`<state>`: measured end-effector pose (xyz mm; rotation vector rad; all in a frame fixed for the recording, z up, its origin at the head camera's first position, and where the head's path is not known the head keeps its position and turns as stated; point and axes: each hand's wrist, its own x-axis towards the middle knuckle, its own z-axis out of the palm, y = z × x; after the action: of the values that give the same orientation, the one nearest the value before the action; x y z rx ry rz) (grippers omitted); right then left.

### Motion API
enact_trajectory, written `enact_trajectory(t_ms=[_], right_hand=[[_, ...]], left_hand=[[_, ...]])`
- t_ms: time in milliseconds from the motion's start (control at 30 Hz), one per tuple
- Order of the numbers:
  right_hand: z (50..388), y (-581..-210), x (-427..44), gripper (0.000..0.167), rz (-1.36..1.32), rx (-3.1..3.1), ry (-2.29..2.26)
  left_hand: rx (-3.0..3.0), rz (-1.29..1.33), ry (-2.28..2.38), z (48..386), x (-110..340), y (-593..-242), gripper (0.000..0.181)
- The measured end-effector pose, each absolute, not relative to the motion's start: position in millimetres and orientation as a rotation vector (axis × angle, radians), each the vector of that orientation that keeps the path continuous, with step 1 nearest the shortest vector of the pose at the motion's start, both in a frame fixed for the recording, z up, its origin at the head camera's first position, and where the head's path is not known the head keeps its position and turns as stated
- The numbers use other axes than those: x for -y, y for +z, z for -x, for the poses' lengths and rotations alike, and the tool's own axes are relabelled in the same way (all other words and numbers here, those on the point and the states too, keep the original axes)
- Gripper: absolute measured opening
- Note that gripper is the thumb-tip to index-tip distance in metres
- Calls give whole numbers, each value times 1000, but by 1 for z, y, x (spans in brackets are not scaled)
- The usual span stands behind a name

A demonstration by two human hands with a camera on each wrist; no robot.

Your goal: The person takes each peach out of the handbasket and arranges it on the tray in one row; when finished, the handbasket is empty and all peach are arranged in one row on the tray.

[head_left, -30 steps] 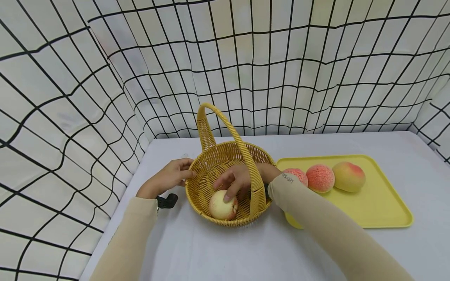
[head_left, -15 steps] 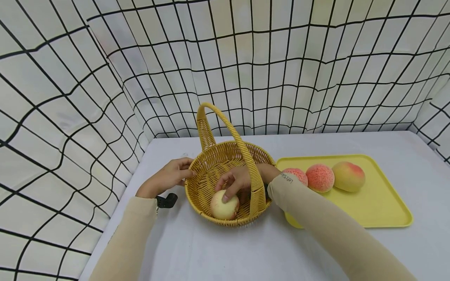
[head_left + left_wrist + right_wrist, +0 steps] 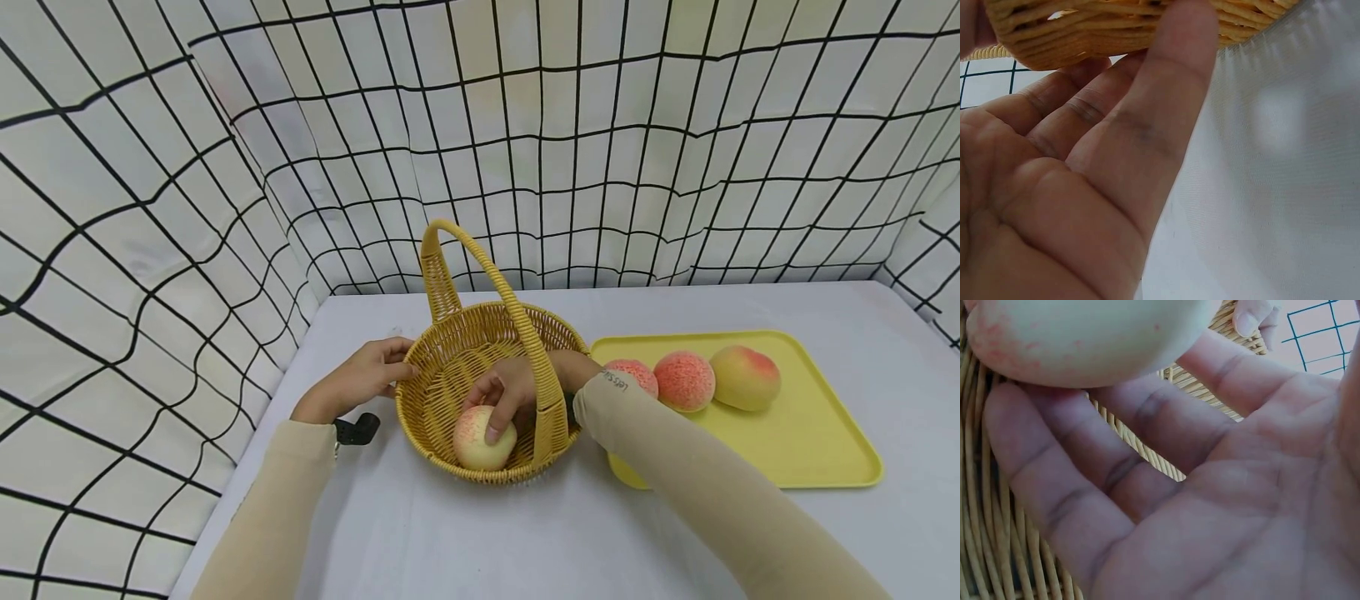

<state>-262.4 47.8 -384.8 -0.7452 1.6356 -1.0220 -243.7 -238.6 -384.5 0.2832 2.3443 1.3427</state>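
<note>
A round yellow wicker basket (image 3: 450, 367) with a tall arched handle stands on the table in the head view. My left hand (image 3: 369, 375) grips its left rim, thumb at the edge and fingers against the outer wall. In the left wrist view, the fingers (image 3: 1147, 125) touch the woven side. My right hand (image 3: 510, 387) reaches in under the handle and holds a pale peach (image 3: 480, 442) with a pink blush, near the basket's front wall. From the right wrist, the peach (image 3: 1091, 344) lies against the fingertips (image 3: 1013, 419), with wicker behind them.
Right of the basket lies a yellow tray (image 3: 810, 442). On it a red peach (image 3: 684, 381) sits beside a yellow-red mango (image 3: 745, 377); another red peach (image 3: 633, 377) is partly covered by my right sleeve. A black-grid white cloth (image 3: 570, 150) rises behind the table.
The peach has turned in my right hand, its pink side now at the upper left, and has shifted slightly right. The left hand and the basket have stayed put.
</note>
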Motion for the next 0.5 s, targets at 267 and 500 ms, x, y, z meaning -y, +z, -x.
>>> enact_trajectory(t_ms=[267,500], right_hand=[[265,-386,-52,50,830,-1609,-984],[264,-385,-54,53,856,-1630,-976]], left_hand=[[-2344,-284,1344,244,239,-385,47],[-2347,-291,1343,244,239,-386,49]])
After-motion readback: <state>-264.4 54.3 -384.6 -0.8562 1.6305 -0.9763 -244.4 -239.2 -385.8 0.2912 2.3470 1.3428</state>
